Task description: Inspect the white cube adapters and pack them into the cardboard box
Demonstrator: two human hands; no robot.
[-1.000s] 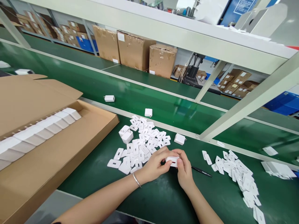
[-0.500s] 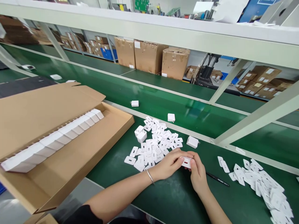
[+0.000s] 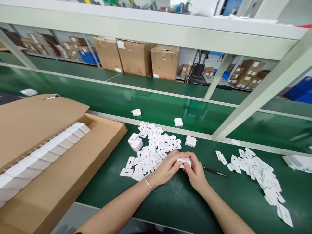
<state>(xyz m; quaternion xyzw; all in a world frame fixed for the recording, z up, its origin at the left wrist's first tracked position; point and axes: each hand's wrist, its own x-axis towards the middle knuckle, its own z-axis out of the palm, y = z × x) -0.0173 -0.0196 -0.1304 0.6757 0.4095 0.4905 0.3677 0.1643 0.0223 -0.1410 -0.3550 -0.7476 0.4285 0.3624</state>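
Both your hands meet just above the near edge of the green bench mat [image 3: 170,201]. Your left hand [image 3: 165,169] and right hand [image 3: 196,174] are closed together around one small white plastic charger body [image 3: 184,160], fingertips pinching it from either side; only its top face shows between them. I judge the step in hand to be fitting or pressing a part onto that unit, still in progress. The next move calls for a firm, square grip and then a free hand; which hand should let go I cannot tell.

Just right of your right hand lies a thin black pen-like tool [image 3: 215,171], untouched. Left of your left hand sits a loose heap of flat white plastic plates [image 3: 151,152]; a second heap [image 3: 258,175] lies well apart to the right. Further left, an open brown cardboard box [image 3: 73,172] holds a row of white chargers [image 3: 48,151]. Beyond, single white chargers [image 3: 178,122] rest on the green conveyor belt [image 3: 109,94].
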